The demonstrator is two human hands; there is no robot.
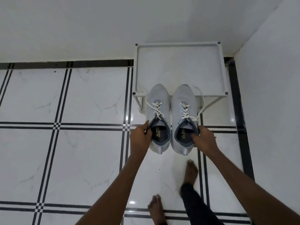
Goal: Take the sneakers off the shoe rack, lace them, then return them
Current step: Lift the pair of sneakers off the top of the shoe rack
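Observation:
Two pale grey sneakers with white laces hang side by side in the air, toes pointing at the rack. My left hand grips the left sneaker by its collar, fingers inside the opening. The right sneaker is held the same way by my right hand. Their toes overlap the front edge of the white shoe rack, whose top shelf is bare. Loose lace ends trail off each shoe's outer side.
The rack stands in a corner, with a white wall behind it and another on the right. White floor tiles with black lines spread to the left. My bare feet stand below the shoes.

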